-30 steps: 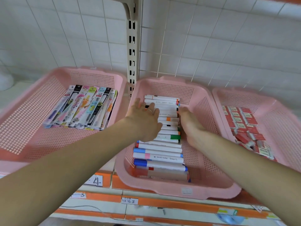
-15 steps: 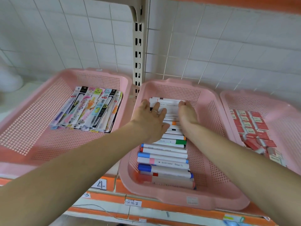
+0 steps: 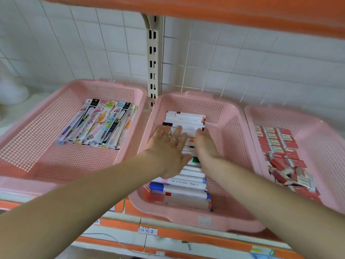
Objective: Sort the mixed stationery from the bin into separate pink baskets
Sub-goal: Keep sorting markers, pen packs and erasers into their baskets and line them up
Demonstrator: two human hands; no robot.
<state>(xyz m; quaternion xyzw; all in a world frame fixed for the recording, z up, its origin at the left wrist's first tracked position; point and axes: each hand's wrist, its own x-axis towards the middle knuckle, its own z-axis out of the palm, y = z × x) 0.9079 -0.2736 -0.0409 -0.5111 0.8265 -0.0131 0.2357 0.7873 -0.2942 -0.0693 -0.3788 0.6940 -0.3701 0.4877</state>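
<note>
Three pink baskets stand side by side on a shelf. The middle basket (image 3: 237, 139) holds a row of white markers (image 3: 183, 185) with coloured caps, laid crosswise. My left hand (image 3: 168, 146) lies flat on the markers with fingers spread and a ring on one finger. My right hand (image 3: 204, 144) rests on the markers just beside it, fingers extended toward the back. The left basket (image 3: 33, 139) holds several packaged pens (image 3: 100, 126). The right basket (image 3: 321, 144) holds many small red and white boxes (image 3: 280, 152).
A white tiled wall with a wire grid rises behind the baskets, with a slotted metal upright (image 3: 153, 58) between them. An orange shelf (image 3: 205, 8) hangs overhead. Orange shelf edging with paper labels (image 3: 148, 230) runs below.
The view has tilted up slightly. Both hands stay flat on the markers in the middle basket, having slid a little toward the basket's back and closer together.
</note>
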